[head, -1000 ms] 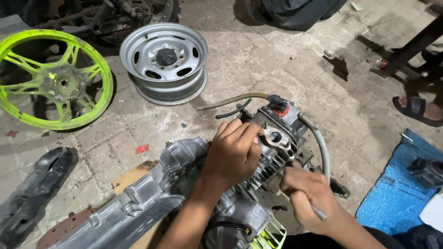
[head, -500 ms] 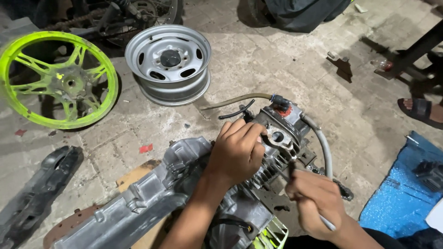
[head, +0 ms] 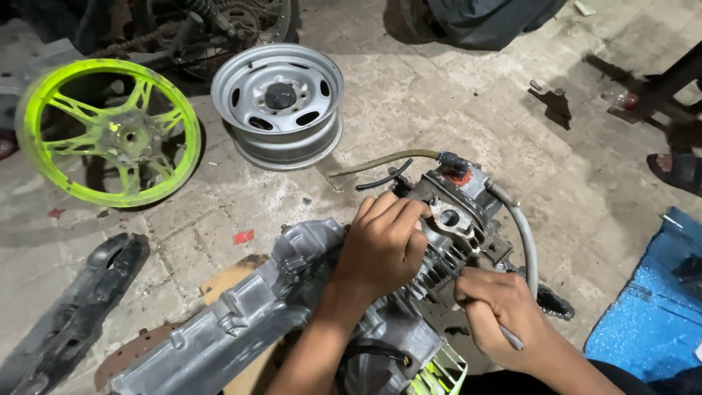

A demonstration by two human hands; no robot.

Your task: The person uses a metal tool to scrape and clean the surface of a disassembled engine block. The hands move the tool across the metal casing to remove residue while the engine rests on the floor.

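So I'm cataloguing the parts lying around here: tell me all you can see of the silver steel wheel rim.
The silver steel wheel rim lies flat on the concrete floor, face up. It looks like painted pressed steel, slightly dull, with a dark round hub centre and oval slots around it. No tyre is fitted. It sits beside the bright green spoked wheel, apart from the engine. Neither hand touches it.

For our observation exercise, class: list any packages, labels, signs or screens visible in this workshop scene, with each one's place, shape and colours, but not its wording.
No screens, signs or readable labels show.
Flattened brown cardboard sheet: on the concrete floor under the grey metal engine casing, lower centre; plain, worn.
Crinkled blue plastic sheet: lower right corner of the floor; possibly wrapping.
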